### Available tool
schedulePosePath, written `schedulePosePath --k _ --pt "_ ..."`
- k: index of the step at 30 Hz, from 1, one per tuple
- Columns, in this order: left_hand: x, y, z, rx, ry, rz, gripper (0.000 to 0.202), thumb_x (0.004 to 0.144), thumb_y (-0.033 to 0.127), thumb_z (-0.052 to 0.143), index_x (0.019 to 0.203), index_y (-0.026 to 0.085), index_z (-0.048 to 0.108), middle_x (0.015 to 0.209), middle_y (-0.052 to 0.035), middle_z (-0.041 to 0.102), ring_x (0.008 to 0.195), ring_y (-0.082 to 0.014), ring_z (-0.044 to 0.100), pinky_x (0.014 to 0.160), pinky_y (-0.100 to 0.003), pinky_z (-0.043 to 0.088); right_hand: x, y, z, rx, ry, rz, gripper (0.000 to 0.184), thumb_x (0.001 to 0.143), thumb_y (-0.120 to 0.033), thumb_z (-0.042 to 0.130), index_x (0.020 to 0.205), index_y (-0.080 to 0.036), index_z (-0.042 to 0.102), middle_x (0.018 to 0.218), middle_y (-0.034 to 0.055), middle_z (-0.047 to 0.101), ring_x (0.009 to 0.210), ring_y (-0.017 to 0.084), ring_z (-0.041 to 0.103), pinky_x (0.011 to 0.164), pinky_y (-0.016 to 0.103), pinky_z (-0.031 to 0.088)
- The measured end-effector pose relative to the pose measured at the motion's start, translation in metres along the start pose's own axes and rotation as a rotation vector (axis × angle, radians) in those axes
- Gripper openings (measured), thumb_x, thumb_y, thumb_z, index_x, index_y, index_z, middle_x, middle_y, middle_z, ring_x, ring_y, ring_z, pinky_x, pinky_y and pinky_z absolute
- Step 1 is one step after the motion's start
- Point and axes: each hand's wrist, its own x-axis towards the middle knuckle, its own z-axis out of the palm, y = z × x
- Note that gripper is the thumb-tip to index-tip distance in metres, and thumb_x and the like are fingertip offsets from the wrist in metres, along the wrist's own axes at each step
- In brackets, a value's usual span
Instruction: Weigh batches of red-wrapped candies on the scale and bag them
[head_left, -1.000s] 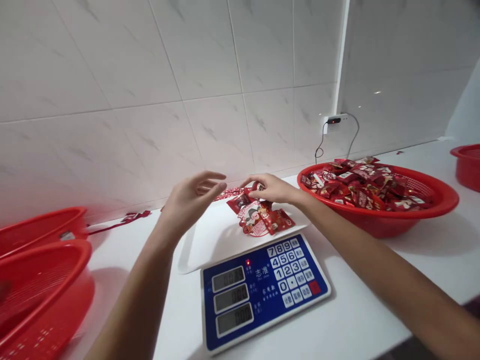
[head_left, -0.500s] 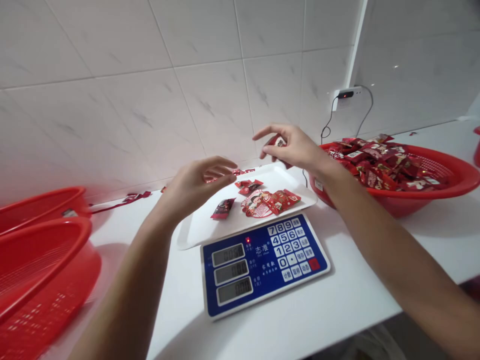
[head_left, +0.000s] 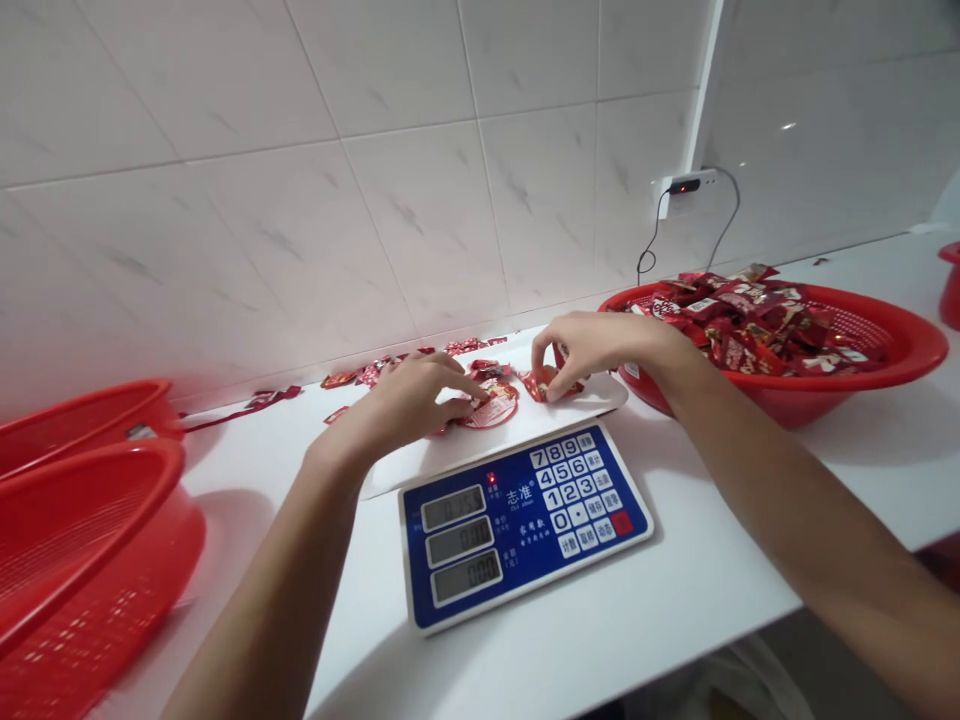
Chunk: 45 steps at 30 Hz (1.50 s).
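Note:
A blue-faced electronic scale (head_left: pixel 525 520) with a white weighing tray (head_left: pixel 600 395) stands on the white counter. Red wrapped candies (head_left: pixel 487 405) lie on the tray. My left hand (head_left: pixel 416 400) rests on the tray's left part, fingers curled down onto a red packet there. Over the tray's right part, my right hand (head_left: pixel 600 345) pinches small red candies with its fingertips.
A big red basket (head_left: pixel 900 365) heaped with red wrapped candies stands right of the scale. Two empty red baskets (head_left: pixel 82 530) are stacked at the left. Loose red wrappers (head_left: pixel 360 375) lie along the tiled wall. A plugged charger (head_left: pixel 686 185) hangs on the wall.
My right hand came down from above the tray onto the candies at its right. My left hand dropped onto the tray and covers the packet that lay at its left.

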Motion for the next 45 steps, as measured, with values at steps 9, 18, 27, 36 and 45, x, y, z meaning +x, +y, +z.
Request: schedulePosePath --k 9,18,27,36,45 --pt "-0.021 0.008 -0.033 -0.122 0.366 -0.247 0.023 0.082 0.040 0.063 0.099 0.030 0.077 0.101 -0.0004 0.075 0.088 -0.0203 0.067 0.082 -0.030 0.050 -0.008 -0.001 -0.004 0.092 0.312 -0.022 0.027 0.074 -0.028 0.077 0.101 -0.022 0.077 0.080 0.0038 0.069 0.072 0.018 0.062 0.059 0.028 0.040" --pt "-0.029 0.003 -0.039 -0.176 0.372 -0.290 0.032 0.078 0.049 0.064 0.101 0.030 0.076 0.106 -0.0017 0.076 0.097 -0.0250 0.067 0.068 -0.029 0.051 0.006 0.001 0.008 0.075 0.376 -0.018 0.057 0.074 -0.034 0.080 0.128 -0.021 0.067 0.098 0.0074 0.070 0.085 0.022 0.063 0.071 0.032 0.045" --pt "-0.027 0.003 -0.037 -0.177 0.399 -0.263 0.028 0.080 0.047 0.064 0.097 0.029 0.076 0.103 -0.0022 0.077 0.100 -0.0244 0.068 0.080 -0.032 0.054 -0.001 -0.001 0.003 0.173 0.595 -0.103 0.044 0.081 -0.030 0.073 0.123 -0.019 0.068 0.098 0.0074 0.067 0.084 0.020 0.060 0.077 0.033 0.045" --pt "-0.028 0.004 -0.038 -0.183 0.388 -0.269 0.027 0.081 0.047 0.064 0.098 0.029 0.076 0.103 -0.0016 0.077 0.102 -0.0241 0.068 0.088 -0.035 0.052 0.002 -0.003 0.007 0.163 0.583 -0.102 0.039 0.083 -0.027 0.073 0.121 -0.018 0.069 0.094 0.0066 0.066 0.082 0.019 0.058 0.077 0.032 0.043" --pt "-0.027 -0.006 -0.035 -0.213 0.266 -0.253 0.036 0.078 0.053 0.064 0.101 0.027 0.075 0.104 -0.0038 0.076 0.101 -0.0245 0.069 0.090 -0.038 0.051 0.001 -0.004 0.008 0.178 0.583 -0.109 0.039 0.084 -0.029 0.072 0.121 -0.018 0.069 0.096 0.0076 0.067 0.081 0.019 0.058 0.077 0.032 0.043"
